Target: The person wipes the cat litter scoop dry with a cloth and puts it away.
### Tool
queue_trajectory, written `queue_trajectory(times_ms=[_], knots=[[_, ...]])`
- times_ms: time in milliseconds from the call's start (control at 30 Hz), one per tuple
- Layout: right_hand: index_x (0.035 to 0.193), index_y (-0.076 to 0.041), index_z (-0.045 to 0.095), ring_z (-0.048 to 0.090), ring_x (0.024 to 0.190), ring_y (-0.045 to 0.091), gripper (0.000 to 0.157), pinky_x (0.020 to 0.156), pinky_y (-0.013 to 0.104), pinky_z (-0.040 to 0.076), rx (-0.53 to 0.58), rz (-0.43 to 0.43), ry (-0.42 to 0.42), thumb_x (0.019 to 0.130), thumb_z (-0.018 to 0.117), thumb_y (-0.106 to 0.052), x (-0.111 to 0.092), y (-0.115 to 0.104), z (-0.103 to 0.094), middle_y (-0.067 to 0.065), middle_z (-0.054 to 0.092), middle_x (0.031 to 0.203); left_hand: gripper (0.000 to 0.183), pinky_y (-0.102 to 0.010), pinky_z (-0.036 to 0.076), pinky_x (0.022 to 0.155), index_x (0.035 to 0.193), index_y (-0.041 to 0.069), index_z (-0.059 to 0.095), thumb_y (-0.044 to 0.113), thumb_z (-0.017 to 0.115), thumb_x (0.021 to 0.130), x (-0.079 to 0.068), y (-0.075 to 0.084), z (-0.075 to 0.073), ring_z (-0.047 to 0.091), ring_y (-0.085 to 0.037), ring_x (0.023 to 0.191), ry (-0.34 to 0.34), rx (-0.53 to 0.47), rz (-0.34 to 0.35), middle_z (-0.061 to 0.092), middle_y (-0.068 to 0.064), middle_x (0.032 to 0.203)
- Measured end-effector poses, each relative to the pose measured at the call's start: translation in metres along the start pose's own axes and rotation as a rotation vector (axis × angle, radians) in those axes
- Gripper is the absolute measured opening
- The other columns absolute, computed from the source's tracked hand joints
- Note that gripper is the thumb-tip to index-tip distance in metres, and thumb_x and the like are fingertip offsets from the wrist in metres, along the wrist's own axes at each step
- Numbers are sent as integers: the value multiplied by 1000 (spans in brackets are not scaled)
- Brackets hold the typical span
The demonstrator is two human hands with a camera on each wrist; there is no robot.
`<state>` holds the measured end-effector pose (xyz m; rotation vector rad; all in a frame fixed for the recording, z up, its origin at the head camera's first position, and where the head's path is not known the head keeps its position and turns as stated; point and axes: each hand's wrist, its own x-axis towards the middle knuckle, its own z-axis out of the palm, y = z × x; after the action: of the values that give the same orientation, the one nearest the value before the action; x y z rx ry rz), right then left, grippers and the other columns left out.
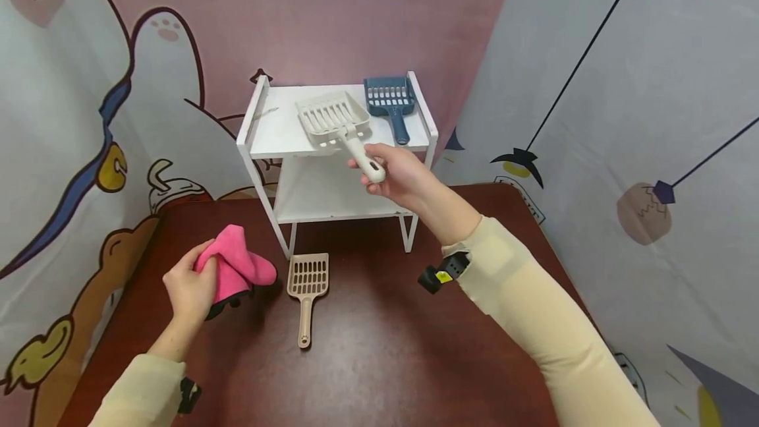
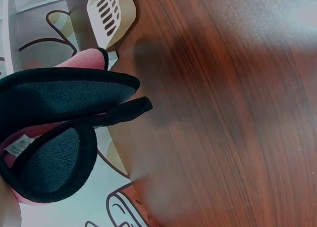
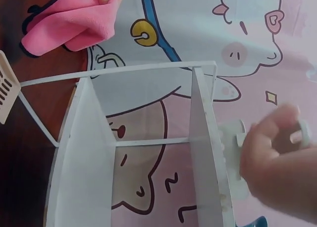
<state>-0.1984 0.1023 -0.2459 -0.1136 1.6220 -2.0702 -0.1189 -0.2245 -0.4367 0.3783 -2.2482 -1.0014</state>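
My right hand (image 1: pixel 400 173) grips the handle of a cream-white slotted litter scoop (image 1: pixel 333 117), whose head is over the top shelf of a small white rack (image 1: pixel 279 143). Whether the scoop touches the shelf I cannot tell. Beside it on that shelf lies a dark blue litter scoop (image 1: pixel 391 99). A bunched pink cloth (image 1: pixel 234 265) with black edging is pinched in my left hand (image 1: pixel 192 285), above the table's left side. The left wrist view shows the cloth's dark grey underside (image 2: pixel 64 96) folded over. In the right wrist view, the right hand (image 3: pixel 277 162) hides most of the white scoop.
A beige slotted litter scoop (image 1: pixel 307 298) lies on the brown table (image 1: pixel 379 348), in front of the rack's left leg. The rack has a lower shelf (image 1: pixel 332 196) and raised side rails. Cartoon-printed cloth walls (image 1: pixel 379 18) stand behind and on both sides.
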Motion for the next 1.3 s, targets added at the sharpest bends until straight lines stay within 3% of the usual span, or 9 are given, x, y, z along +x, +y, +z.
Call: queue_trajectory(times_ms=[167, 267, 467, 567, 767, 900, 1000, 1167, 1300], knots=[[143, 2, 22, 60, 75, 9, 55, 67, 23, 47, -19, -17, -170, 90, 34, -3, -1, -1, -5, 3, 52, 106, 22, -5, 32, 55, 104, 6, 72, 7, 59, 86, -1, -1, 0, 40, 13, 59, -1, -3, 6, 71, -18, 94], [145, 4, 19, 63, 82, 9, 59, 72, 25, 49, -41, -18, -223, 89, 36, 2, -2, -1, -7, 7, 49, 116, 23, -6, 33, 53, 105, 6, 72, 7, 59, 86, -1, -2, 1, 40, 11, 57, -10, -4, 6, 71, -18, 95], [144, 6, 20, 65, 83, 12, 56, 76, 24, 52, -35, 31, -230, 90, 35, 5, -1, 1, -7, 23, 42, 132, 23, -6, 33, 55, 105, 7, 72, 7, 60, 86, -1, -3, 2, 40, 12, 59, -13, 4, 10, 71, -18, 95], [142, 9, 21, 65, 86, 14, 54, 86, 27, 52, 2, 46, -225, 90, 33, 7, 0, 1, -7, 22, 46, 125, 22, -5, 32, 56, 104, 7, 72, 6, 60, 85, -2, -3, 2, 40, 14, 62, -8, 5, 11, 71, -18, 95], [142, 9, 23, 62, 89, 16, 50, 102, 39, 39, 26, 64, -170, 94, 36, 6, 4, 3, -3, 13, 48, 109, 22, -5, 32, 56, 104, 6, 72, 6, 60, 85, -5, -3, 1, 40, 13, 61, -9, 13, 12, 71, -18, 95], [138, 7, 30, 62, 78, 13, 45, 83, 27, 53, -71, 74, -108, 95, 42, 0, 6, 5, 3, 7, 51, 94, 23, -5, 32, 56, 105, 6, 72, 6, 59, 86, -9, -4, 0, 40, 11, 61, -24, 16, -8, 71, -18, 96], [128, 5, 39, 59, 66, 9, 34, 61, 20, 49, -118, 79, -91, 95, 45, -4, 7, 4, 5, 3, 54, 82, 23, -5, 32, 56, 106, 6, 71, 6, 59, 86, -10, -3, 0, 40, 10, 61, -33, 18, -23, 70, -19, 98], [105, -1, 47, 56, 63, 10, 10, 59, 18, 46, -63, 86, -74, 96, 45, -6, 9, 1, 10, 3, 54, 76, 23, -5, 32, 57, 106, 7, 71, 6, 60, 86, -9, -3, 1, 40, 10, 62, -21, 18, -4, 70, -18, 99], [100, -4, 46, 56, 63, 11, 5, 59, 18, 47, -2, 98, -44, 96, 45, -6, 12, -1, 12, 5, 53, 79, 23, -5, 33, 56, 107, 7, 71, 7, 60, 86, -8, -4, 2, 41, 9, 61, -31, 10, 1, 70, -18, 99]])
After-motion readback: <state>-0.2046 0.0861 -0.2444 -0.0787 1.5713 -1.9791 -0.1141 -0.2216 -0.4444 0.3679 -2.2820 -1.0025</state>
